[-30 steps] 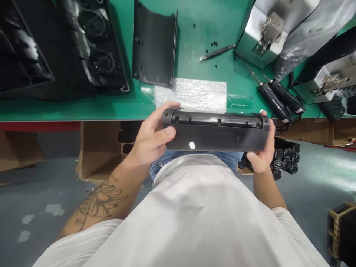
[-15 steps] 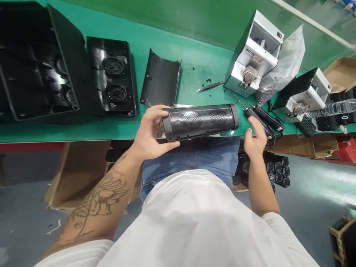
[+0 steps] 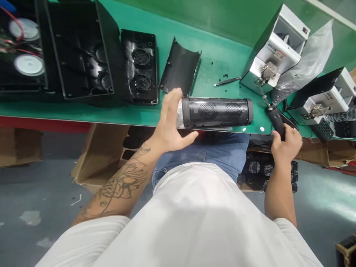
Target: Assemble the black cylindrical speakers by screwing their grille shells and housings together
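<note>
A black speaker housing (image 3: 218, 113) with two perforated grilles lies lengthwise near the bench's front edge. Beside its left end is my left hand (image 3: 169, 126), fingers spread, holding nothing. My right hand (image 3: 287, 142) is wrapped round the handle of a black electric screwdriver (image 3: 275, 118), whose tip points up toward the nearer screw feeder (image 3: 274, 52). Behind the housing rests a curved black cover panel (image 3: 181, 68). Tweezers (image 3: 227, 81) lie beyond the housing, with several small dark screws (image 3: 224, 76) scattered around them.
On the left stand a black speaker panel (image 3: 140, 66) and larger open black housings (image 3: 80, 52). A clear plastic bag (image 3: 306, 59) sits between the nearer feeder and a second feeder (image 3: 319, 98). Cardboard boxes (image 3: 97, 155) are under the bench (image 3: 130, 116).
My left hand has let go of the speaker housing, which now rests on the bench. My right hand has moved right and taken hold of the electric screwdriver. The view has shifted left.
</note>
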Motion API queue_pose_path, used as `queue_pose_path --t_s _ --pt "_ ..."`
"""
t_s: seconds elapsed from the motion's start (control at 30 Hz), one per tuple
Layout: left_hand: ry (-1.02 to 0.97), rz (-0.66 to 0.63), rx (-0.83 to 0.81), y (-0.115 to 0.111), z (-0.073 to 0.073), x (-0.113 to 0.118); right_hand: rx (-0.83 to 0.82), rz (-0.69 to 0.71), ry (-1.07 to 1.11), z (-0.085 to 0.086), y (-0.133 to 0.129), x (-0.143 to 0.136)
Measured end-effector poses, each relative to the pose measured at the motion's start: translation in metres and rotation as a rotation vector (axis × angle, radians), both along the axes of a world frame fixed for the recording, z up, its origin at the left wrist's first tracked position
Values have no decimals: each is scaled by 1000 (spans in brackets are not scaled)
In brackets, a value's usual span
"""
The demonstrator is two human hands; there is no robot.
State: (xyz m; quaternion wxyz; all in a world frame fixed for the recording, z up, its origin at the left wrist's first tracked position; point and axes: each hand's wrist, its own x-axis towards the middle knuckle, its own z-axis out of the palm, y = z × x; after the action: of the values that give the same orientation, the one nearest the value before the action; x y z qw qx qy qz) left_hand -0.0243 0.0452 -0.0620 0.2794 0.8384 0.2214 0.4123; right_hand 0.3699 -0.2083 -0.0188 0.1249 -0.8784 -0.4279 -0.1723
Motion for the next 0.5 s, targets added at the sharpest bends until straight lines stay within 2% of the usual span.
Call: queue_pose_path --t_s 0.1,0.13,0.2,0.27,0.33,0.4,0.43,0.5 --pt "-276 140 385 -42 37 29 185 53 -216 22 -24 -19" --pt "-295 169 503 -59 51 44 220 93 -287 32 -31 -29" --pt "-261 114 693 -92 75 78 233 231 -372 54 -42 -51" --pt "-121 19 800 -121 95 115 191 344 -373 75 -51 -75" --pt "14 -61 766 -142 110 149 144 300 -292 93 -60 -94" --pt "70 -167 656 -155 122 177 112 151 -160 106 -68 -105" --pt "75 -219 589 -160 127 187 106 94 -91 111 -71 -107" --pt "78 -315 458 -165 137 198 125 66 -2 117 -75 -106"
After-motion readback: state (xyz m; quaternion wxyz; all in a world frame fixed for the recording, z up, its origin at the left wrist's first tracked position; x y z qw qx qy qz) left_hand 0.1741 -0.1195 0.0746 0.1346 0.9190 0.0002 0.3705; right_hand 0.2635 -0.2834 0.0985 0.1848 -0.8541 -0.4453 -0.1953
